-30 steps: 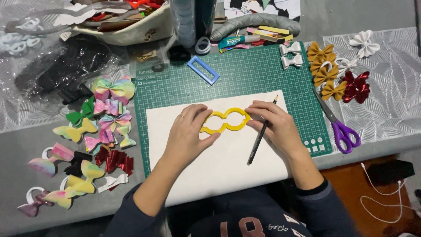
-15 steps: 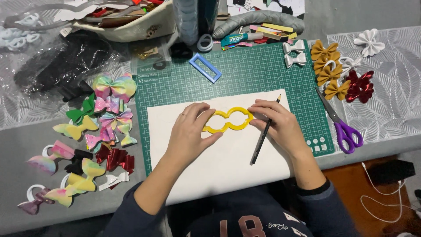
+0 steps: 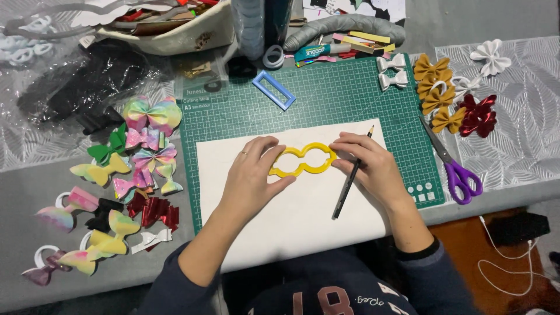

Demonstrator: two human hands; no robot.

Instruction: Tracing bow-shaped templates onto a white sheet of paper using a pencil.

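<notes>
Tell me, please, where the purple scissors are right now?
In the head view, the scissors lie at the right edge of the green mat, just right of the right hand, below the mustard bows.

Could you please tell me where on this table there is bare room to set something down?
Free: the green cutting mat between the blue rectangular template and the white bows; the white sheet below the yellow template. Crowded: pastel bows to the left, mustard bows and purple scissors to the right.

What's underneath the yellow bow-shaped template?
The yellow template lies on a white sheet, which rests on the green cutting mat. The mat's surface beneath that sheet is hidden.
</notes>
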